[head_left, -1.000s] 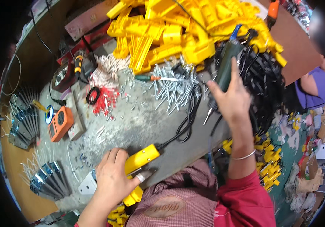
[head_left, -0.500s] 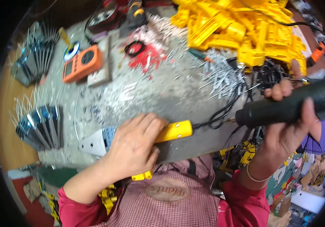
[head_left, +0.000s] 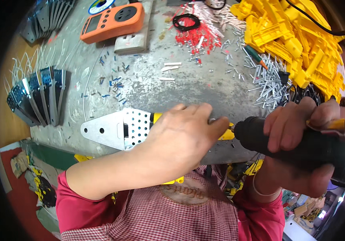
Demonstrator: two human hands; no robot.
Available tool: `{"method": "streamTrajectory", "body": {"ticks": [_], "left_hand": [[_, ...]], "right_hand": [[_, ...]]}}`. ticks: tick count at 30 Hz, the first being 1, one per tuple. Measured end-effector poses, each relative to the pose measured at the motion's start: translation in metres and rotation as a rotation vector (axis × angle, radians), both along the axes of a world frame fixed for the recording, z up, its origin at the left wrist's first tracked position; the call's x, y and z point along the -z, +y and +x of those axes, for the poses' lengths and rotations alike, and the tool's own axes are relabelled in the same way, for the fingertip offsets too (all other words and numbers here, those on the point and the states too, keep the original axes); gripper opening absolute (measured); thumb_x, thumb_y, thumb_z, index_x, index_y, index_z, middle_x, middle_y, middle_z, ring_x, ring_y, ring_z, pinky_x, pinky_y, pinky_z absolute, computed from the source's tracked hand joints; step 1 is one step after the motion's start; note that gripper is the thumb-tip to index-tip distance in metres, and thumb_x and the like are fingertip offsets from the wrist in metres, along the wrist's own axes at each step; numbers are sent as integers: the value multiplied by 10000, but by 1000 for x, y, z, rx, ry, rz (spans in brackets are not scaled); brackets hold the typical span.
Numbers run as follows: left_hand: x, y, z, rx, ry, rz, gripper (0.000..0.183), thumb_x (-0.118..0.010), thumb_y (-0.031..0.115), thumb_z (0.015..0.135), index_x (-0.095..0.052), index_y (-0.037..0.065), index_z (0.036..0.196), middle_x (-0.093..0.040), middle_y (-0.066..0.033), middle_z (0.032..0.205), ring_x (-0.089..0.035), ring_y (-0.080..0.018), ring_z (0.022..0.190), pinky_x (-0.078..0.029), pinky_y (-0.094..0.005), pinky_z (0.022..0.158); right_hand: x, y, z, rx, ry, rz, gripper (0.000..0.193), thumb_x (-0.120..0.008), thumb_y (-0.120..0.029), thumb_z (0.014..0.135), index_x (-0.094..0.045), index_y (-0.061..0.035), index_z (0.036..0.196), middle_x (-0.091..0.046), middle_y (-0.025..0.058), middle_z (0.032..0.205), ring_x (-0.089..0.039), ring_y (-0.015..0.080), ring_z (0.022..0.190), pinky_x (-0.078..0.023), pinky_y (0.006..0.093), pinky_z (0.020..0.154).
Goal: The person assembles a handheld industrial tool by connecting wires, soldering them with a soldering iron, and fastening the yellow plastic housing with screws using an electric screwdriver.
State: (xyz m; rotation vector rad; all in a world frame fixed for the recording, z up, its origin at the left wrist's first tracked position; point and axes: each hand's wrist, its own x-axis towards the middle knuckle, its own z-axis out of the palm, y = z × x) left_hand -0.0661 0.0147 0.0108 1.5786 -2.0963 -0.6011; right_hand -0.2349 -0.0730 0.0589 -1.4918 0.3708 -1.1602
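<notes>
My left hand (head_left: 186, 130) is closed over a yellow handle (head_left: 226, 132) near the table's front edge. A flat, tapered metal plate (head_left: 100, 129) with a section punched with small holes (head_left: 137, 122) extends left from the handle. My right hand (head_left: 291, 126) is wrapped round a dark cylindrical power screwdriver (head_left: 253, 131) lying roughly level. The driver's front end points left at the right end of the handle, close to my left fingertips. Whether its bit touches a screw there cannot be made out.
Beyond lie an orange multimeter (head_left: 114, 23), red and white sleeves (head_left: 198, 38), a green-handled screwdriver (head_left: 255, 56), loose metal screws (head_left: 269, 82) and a heap of yellow plastic shells (head_left: 297, 36). Dark metal plates with white wires (head_left: 40, 98) stand at the left.
The power screwdriver has come down and left to the handle's end. My left hand has shifted right along the handle, uncovering more of the perforated metal. The head view has shifted too.
</notes>
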Motion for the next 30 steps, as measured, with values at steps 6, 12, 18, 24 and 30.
{"method": "streamTrajectory", "body": {"ticks": [6, 12, 18, 24, 30], "left_hand": [[6, 1, -6, 0, 23, -133, 348, -629, 110, 676, -595, 79, 1022, -508, -94, 817, -591, -271, 736, -456, -371, 636], [7, 1, -1, -3, 12, -132, 297, -629, 93, 688, -559, 67, 976, -501, -100, 812, -582, -279, 697, -467, -371, 626], [7, -1, -5, -36, -24, -92, 366, -655, 64, 657, -515, 38, 994, -512, -106, 827, -598, -296, 714, -490, -400, 639], [8, 4, -4, -28, -44, -94, 444, -626, 90, 703, -534, 32, 1134, -576, -117, 919, -620, -293, 839, -498, -371, 722], [-2, 39, 8, 52, -50, -398, 416, -601, 213, 738, -588, 109, 1140, -603, -123, 1203, -567, -282, 1165, -430, -497, 965]], "right_hand": [[9, -10, 8, -263, -60, -82, 609, -700, -499, 780, -404, -63, 1085, -514, 21, 712, -510, 107, 549, -416, 244, 540], [4, 9, 2, -8, -79, -73, 788, -571, -599, 804, -385, 20, 1254, -503, 14, 730, -465, 123, 597, -378, 296, 621], [-8, 15, -11, -208, 24, -20, 410, -595, -385, 920, -424, -100, 1159, -612, 107, 826, -631, 282, 687, -509, 397, 669], [1, -2, -15, -431, -2, -41, 236, -483, -297, 986, -428, -83, 1070, -630, 166, 761, -642, 319, 620, -533, 452, 615], [2, 20, 3, 32, 42, -56, 679, -651, -534, 796, -445, -11, 1177, -511, 27, 749, -505, 130, 607, -395, 290, 614]]}}
